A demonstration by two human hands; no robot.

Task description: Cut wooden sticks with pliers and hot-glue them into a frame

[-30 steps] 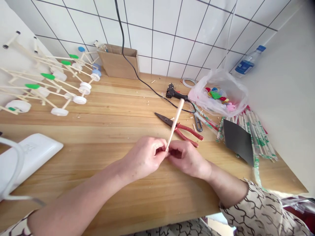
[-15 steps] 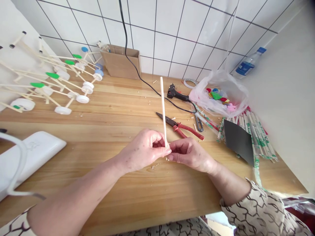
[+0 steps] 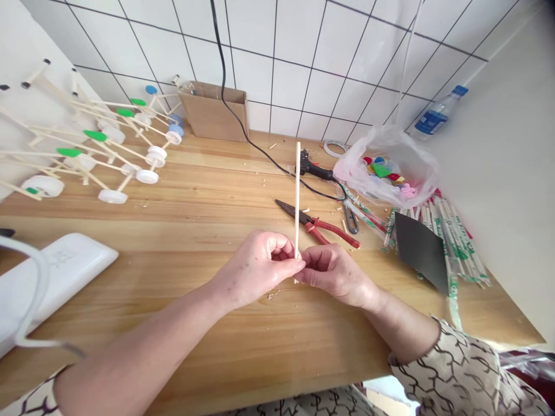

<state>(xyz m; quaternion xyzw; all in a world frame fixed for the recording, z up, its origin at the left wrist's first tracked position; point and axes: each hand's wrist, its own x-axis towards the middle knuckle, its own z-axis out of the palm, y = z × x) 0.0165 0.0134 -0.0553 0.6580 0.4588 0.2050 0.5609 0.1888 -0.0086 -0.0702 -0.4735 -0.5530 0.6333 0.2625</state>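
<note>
A pale wooden stick [image 3: 297,196] stands nearly upright over the middle of the wooden table, its lower end pinched between the thumb and fingers of my left hand [image 3: 264,266]. My right hand [image 3: 336,274] is closed beside it, its fingertips meeting my left thumb at the base of the stick; what those fingertips grip is hidden. Red-handled pliers [image 3: 318,224] lie just beyond my hands, and a black glue gun [image 3: 314,167] rests farther back.
Stick-built carts with white wheels [image 3: 147,175] stand at the left, near a cardboard box [image 3: 217,115]. A white device [image 3: 65,266] lies front left. On the right are a plastic bag of colourful pieces [image 3: 385,167], wrapped sticks [image 3: 462,242] and a dark sheet [image 3: 420,248].
The top of the stick has swung slightly to the right, so it now stands more upright. Both hands stay together in nearly the same place.
</note>
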